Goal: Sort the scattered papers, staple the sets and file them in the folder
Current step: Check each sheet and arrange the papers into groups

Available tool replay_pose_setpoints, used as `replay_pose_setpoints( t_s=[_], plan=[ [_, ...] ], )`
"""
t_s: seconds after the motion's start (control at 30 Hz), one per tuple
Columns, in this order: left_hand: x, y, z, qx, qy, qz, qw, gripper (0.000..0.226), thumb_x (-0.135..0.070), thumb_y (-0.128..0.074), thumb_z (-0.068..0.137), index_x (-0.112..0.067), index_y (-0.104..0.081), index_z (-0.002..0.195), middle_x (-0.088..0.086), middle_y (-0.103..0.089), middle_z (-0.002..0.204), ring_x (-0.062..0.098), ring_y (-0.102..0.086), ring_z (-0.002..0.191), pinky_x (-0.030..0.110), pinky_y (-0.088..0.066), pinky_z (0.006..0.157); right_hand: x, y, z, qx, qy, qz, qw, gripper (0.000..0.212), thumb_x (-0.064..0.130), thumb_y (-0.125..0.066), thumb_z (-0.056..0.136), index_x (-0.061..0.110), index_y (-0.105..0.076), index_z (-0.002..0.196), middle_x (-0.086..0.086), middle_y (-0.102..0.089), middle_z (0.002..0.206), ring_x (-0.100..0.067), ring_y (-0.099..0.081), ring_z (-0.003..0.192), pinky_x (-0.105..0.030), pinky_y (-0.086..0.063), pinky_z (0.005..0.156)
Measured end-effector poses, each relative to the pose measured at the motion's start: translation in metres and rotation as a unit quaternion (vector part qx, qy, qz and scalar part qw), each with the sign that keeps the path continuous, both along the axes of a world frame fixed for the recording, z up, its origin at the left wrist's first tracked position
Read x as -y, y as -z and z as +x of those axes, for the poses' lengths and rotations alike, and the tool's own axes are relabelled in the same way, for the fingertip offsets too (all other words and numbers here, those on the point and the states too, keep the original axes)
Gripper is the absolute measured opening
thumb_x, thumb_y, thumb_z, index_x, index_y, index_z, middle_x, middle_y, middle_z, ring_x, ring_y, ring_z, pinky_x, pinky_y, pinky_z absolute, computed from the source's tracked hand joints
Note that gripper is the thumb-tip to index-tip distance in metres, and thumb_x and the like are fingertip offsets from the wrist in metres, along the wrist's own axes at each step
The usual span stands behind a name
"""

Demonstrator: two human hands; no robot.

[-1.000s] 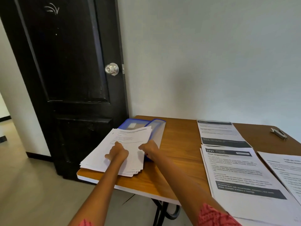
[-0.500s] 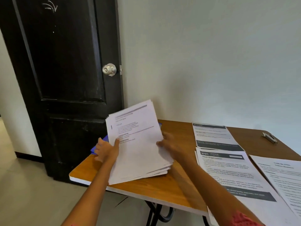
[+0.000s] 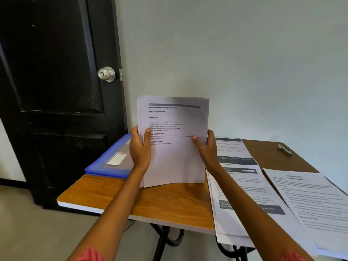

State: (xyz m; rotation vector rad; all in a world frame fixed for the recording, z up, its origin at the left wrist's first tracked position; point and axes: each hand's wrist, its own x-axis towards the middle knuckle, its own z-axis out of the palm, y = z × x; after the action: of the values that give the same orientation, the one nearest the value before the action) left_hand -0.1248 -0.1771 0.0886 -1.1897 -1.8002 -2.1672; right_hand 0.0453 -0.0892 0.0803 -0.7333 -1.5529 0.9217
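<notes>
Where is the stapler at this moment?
In the head view the stapler lies at the far right of the table, near the wall, beyond the loose papers and well clear of both hands.

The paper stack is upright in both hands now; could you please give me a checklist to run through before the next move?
1. Both hands grip the stack: ok. The left hand and right hand hold opposite side edges of the paper stack.
2. Bottom edge on the table for squaring: cannot tell whether it touches.
3. Sheet edges aligned: not ok, top edges look slightly staggered.
4. Stapler available: ok, at the far right of the table, untouched.
5. Blue folder ready: ok, lying flat to the left of the stack, uncovered.
</notes>
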Motion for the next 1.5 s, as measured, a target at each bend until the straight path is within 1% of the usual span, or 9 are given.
replay_pose_setpoints(
  t_s=[0.2, 0.4, 0.53, 0.7, 0.9, 1.03, 1.13, 1.23, 1.5],
  plan=[
    [-0.004, 0.018, 0.010, -0.020, -0.025, -0.037, 0.999, 0.032, -0.019, -0.037, 0.100, 0.004, -0.042, 0.122, 0.020, -0.057, 0.119, 0.030, -0.060, 0.104, 0.029, -0.048, 0.074, 0.010, 0.020, -0.003, 0.025, -0.002, -0.006, 1.000, 0.041, 0.011, -0.053, 0.093, 0.011, -0.041, 0.132, -0.012, -0.053, 0.127, -0.029, -0.054, 0.114, -0.036, -0.049, 0.091],
    [-0.005, -0.001, 0.023, -0.021, -0.046, -0.020, 0.999, 0.032, -0.018, -0.035, 0.101, 0.005, -0.041, 0.121, 0.019, -0.057, 0.121, 0.028, -0.059, 0.104, 0.025, -0.046, 0.071, 0.009, 0.001, 0.003, 0.043, 0.031, 0.010, 0.999, 0.043, 0.017, -0.053, 0.094, 0.007, -0.040, 0.134, -0.013, -0.051, 0.132, -0.031, -0.053, 0.116, -0.043, -0.048, 0.097],
    [-0.006, 0.043, 0.032, 0.017, -0.032, -0.078, 0.996, 0.032, -0.017, -0.035, 0.101, 0.005, -0.042, 0.122, 0.021, -0.056, 0.122, 0.031, -0.058, 0.106, 0.022, -0.045, 0.070, 0.010, 0.042, 0.014, 0.093, 0.018, -0.012, 0.995, 0.045, 0.026, -0.055, 0.089, 0.021, -0.040, 0.131, -0.006, -0.054, 0.127, -0.026, -0.056, 0.112, -0.040, -0.051, 0.092],
    [-0.012, 0.052, 0.033, 0.033, -0.018, -0.109, 0.993, 0.033, -0.016, -0.034, 0.101, 0.005, -0.042, 0.125, 0.021, -0.054, 0.124, 0.032, -0.056, 0.109, 0.030, -0.044, 0.080, 0.004, 0.044, 0.022, 0.089, -0.009, -0.066, 0.994, 0.042, 0.010, -0.051, 0.094, 0.009, -0.039, 0.134, -0.009, -0.051, 0.128, -0.025, -0.053, 0.110, -0.030, -0.047, 0.088],
    [-0.014, 0.040, 0.026, 0.054, 0.001, -0.143, 0.988, 0.033, -0.017, -0.032, 0.101, 0.004, -0.045, 0.123, 0.019, -0.054, 0.125, 0.032, -0.054, 0.111, 0.032, -0.044, 0.086, -0.001, 0.039, 0.033, 0.076, -0.023, -0.084, 0.993, 0.047, 0.027, -0.060, 0.081, 0.011, -0.046, 0.123, -0.004, -0.056, 0.111, -0.015, -0.055, 0.088, -0.019, -0.044, 0.067],
    [-0.012, 0.038, 0.017, 0.163, 0.128, -0.237, 0.949, 0.030, -0.018, -0.036, 0.100, -0.004, -0.048, 0.125, 0.016, -0.056, 0.121, 0.029, -0.055, 0.103, 0.038, -0.045, 0.086, -0.008, 0.028, 0.051, 0.094, -0.067, -0.123, 0.986, 0.035, 0.002, -0.054, 0.090, 0.005, -0.048, 0.125, -0.005, -0.052, 0.108, -0.022, -0.052, 0.093, -0.025, -0.047, 0.076],
    [-0.003, 0.038, 0.019, 0.289, 0.232, -0.217, 0.903, 0.029, -0.017, -0.049, 0.095, -0.007, -0.051, 0.123, 0.013, -0.060, 0.114, 0.028, -0.057, 0.097, 0.037, -0.046, 0.079, -0.018, 0.021, 0.066, 0.113, -0.088, -0.203, 0.969, 0.038, 0.000, -0.051, 0.091, 0.006, -0.046, 0.129, -0.007, -0.051, 0.114, -0.028, -0.049, 0.105, -0.043, -0.041, 0.097],
    [-0.007, 0.040, 0.027, 0.346, 0.310, -0.175, 0.868, 0.032, -0.019, -0.053, 0.094, -0.010, -0.050, 0.124, 0.015, -0.060, 0.116, 0.028, -0.060, 0.092, 0.036, -0.049, 0.071, -0.027, 0.026, 0.077, 0.145, -0.098, -0.236, 0.956, 0.034, 0.001, -0.054, 0.090, 0.008, -0.048, 0.123, -0.007, -0.053, 0.113, -0.030, -0.050, 0.107, -0.047, -0.040, 0.100],
    [-0.054, 0.047, 0.051, 0.326, 0.277, -0.141, 0.893, 0.031, -0.014, -0.050, 0.096, -0.008, -0.051, 0.126, 0.017, -0.058, 0.119, 0.028, -0.057, 0.097, 0.038, -0.048, 0.079, -0.059, 0.042, 0.102, 0.099, -0.081, -0.235, 0.963, 0.026, 0.018, -0.054, 0.093, 0.012, -0.050, 0.118, -0.009, -0.059, 0.118, -0.028, -0.059, 0.105, -0.039, -0.050, 0.086]
  ],
)
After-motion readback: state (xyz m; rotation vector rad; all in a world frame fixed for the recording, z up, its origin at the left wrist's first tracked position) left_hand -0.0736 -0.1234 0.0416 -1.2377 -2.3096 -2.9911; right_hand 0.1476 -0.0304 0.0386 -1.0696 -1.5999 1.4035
